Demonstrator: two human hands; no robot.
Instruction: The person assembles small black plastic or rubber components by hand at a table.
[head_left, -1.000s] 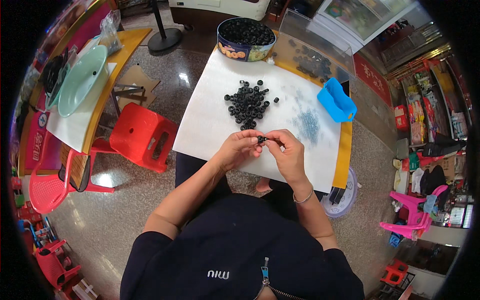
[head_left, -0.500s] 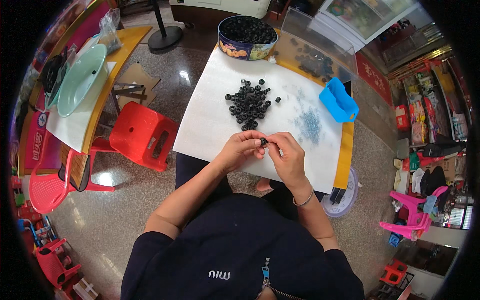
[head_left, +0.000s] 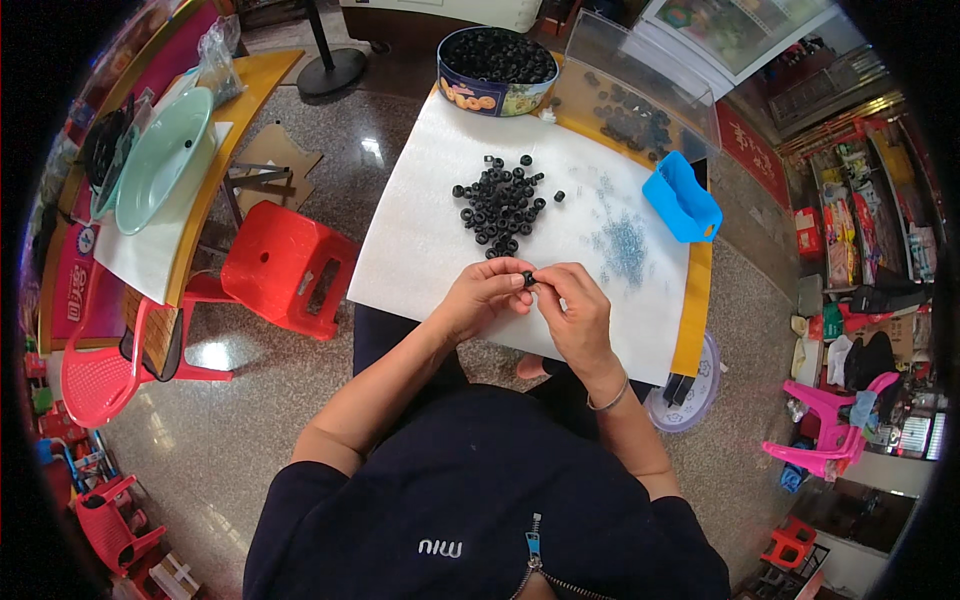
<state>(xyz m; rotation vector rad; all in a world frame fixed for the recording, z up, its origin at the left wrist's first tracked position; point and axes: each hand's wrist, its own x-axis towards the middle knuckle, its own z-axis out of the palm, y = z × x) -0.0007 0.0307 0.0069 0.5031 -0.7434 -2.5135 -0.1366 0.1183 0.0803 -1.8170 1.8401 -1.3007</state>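
Between the fingertips of my left hand (head_left: 488,300) is a small black ring-shaped part (head_left: 528,279), held above the near edge of the white-covered table (head_left: 410,240). My right hand (head_left: 573,312) pinches at the same part from the right; whether a smaller piece sits in its fingers is hidden. Just beyond my hands lies a loose pile of similar black parts (head_left: 497,207). To the right of the pile, many tiny bluish, clear pieces (head_left: 622,250) are scattered on the white sheet.
A round tin (head_left: 470,98) full of black parts stands at the table's far edge. Beside it is a clear bin (head_left: 640,70) with more dark parts. A blue plastic container (head_left: 682,205) sits at the right edge. A red stool (head_left: 265,255) and a green basin (head_left: 150,195) are at left.
My hands stay together on the black part, with only slight finger movement. The whole view has shifted a little; the pile and containers look the same.
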